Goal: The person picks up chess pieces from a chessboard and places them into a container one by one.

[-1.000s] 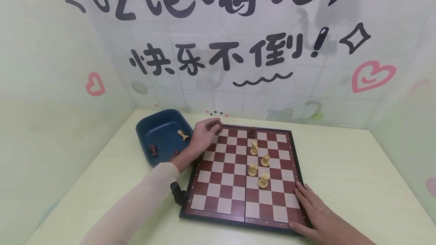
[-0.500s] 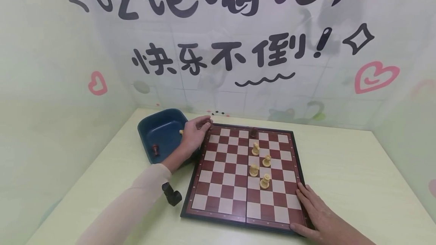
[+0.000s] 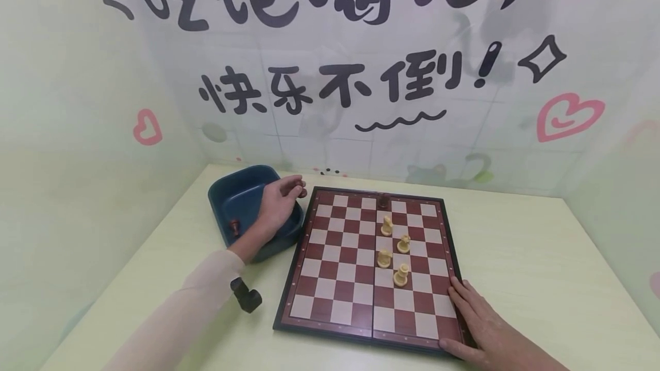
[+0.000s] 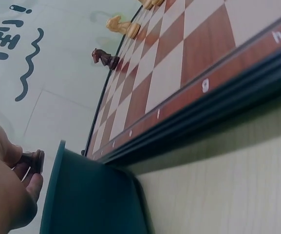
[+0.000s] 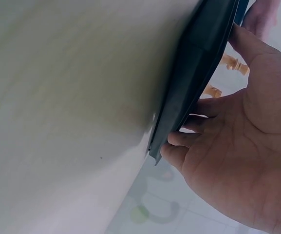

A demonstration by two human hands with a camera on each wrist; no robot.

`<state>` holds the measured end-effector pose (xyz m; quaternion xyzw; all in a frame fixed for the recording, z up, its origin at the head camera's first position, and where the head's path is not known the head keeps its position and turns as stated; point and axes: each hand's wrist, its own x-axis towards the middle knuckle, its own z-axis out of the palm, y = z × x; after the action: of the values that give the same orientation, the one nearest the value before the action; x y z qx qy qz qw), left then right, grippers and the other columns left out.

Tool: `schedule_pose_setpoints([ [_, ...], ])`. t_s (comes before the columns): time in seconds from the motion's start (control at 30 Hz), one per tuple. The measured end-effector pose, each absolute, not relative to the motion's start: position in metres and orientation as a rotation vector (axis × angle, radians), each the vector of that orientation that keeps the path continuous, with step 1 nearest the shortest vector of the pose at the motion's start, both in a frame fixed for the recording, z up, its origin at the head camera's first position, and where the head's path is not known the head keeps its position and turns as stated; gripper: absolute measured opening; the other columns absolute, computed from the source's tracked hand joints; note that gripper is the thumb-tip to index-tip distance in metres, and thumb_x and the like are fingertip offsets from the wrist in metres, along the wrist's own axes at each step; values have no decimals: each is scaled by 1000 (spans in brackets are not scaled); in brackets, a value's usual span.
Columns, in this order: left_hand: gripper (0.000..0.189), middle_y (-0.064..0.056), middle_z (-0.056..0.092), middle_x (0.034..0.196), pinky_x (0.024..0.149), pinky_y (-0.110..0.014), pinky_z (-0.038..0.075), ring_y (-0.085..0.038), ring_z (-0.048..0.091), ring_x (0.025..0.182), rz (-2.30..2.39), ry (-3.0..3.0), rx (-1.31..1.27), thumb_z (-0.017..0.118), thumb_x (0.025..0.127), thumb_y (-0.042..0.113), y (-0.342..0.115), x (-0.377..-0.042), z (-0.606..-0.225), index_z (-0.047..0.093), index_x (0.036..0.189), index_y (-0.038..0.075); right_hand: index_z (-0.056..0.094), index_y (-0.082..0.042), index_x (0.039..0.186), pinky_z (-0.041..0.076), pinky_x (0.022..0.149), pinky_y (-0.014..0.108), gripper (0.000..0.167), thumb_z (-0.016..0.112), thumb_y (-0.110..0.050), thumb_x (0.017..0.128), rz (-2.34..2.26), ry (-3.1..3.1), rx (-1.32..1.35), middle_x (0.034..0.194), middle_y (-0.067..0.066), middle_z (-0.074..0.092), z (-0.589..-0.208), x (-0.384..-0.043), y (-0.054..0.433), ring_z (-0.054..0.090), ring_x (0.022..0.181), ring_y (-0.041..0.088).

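Observation:
My left hand (image 3: 276, 206) is over the right side of the blue tray (image 3: 281, 247), pinching a dark red chess piece (image 3: 302, 192) between thumb and fingers. In the left wrist view the round base of that chess piece sticks out past the fingertips; its top is hidden. My right hand (image 3: 482, 325) rests along the right edge of the chessboard (image 3: 332, 316), near the front corner. The right wrist view shows its fingers and thumb touching the board's rim. Several cream chess pieces (image 3: 400, 275) stand on the board's right half, and a dark knight (image 4: 105, 58) stands at its far edge.
Another dark red piece (image 3: 235, 227) lies in the tray, left of my forearm. The board's left edge is close to the tray. Behind the table (image 3: 515, 245) rises a wall (image 3: 319, 147) with large lettering. A black wrist device (image 3: 246, 295) is by my left sleeve.
My left hand has moved left from the board's far left corner to the tray, carrying the dark red chess piece. The right hand and the standing pieces have stayed put.

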<state>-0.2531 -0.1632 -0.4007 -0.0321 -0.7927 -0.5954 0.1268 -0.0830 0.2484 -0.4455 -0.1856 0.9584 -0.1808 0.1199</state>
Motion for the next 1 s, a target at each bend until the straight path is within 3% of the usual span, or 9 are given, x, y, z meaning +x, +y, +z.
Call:
schedule_pose_setpoints([
  [0.17, 29, -25, 67, 119, 93, -32, 53, -34, 69, 105, -1722, -2323, -69, 58, 103, -2, -173, -250, -402, 63, 130, -7, 30, 5, 155, 45, 101, 60, 109, 61, -74, 87, -533, 2802, -546, 161, 23, 24, -446, -83, 248, 27, 144, 44],
  [0.37, 30, -23, 68, 120, 90, -33, 55, -30, 68, 107, -1690, -2344, -45, 57, 104, 0, -183, -247, -400, 62, 132, -6, 32, 6, 154, 44, 101, 60, 107, 62, -72, 88, -536, 2827, -562, 160, 23, 26, -446, -82, 250, 27, 144, 44],
  [0.53, 30, -24, 68, 120, 81, -21, 52, -31, 67, 108, -1630, -2348, -34, 58, 103, 0, -193, -246, -399, 63, 132, -6, 33, 6, 154, 45, 101, 60, 106, 62, -72, 88, -536, 2839, -577, 160, 23, 27, -447, -82, 250, 28, 144, 44],
  [0.6, 30, -23, 68, 119, 84, -22, 53, -32, 67, 107, -1600, -2351, -43, 58, 103, 0, -198, -246, -399, 63, 132, -6, 33, 6, 154, 45, 101, 59, 106, 62, -72, 88, -536, 2832, -572, 160, 23, 27, -448, -82, 250, 28, 144, 44],
  [0.77, 30, -23, 68, 120, 93, -38, 54, -33, 68, 107, -1587, -2358, -66, 57, 104, -1, -211, -244, -399, 62, 132, -8, 31, 5, 155, 45, 101, 59, 107, 60, -73, 88, -530, 2816, -562, 161, 23, 25, -448, -83, 250, 28, 144, 43],
  [1.0, 31, -22, 68, 122, 90, -26, 52, -31, 66, 109, -1471, -2423, 9, 55, 105, 1, -229, -240, -404, 61, 134, -7, 32, 5, 154, 45, 101, 58, 106, 59, -74, 88, -510, 2837, -574, 160, 22, 26, -449, -82, 250, 29, 143, 42],
])
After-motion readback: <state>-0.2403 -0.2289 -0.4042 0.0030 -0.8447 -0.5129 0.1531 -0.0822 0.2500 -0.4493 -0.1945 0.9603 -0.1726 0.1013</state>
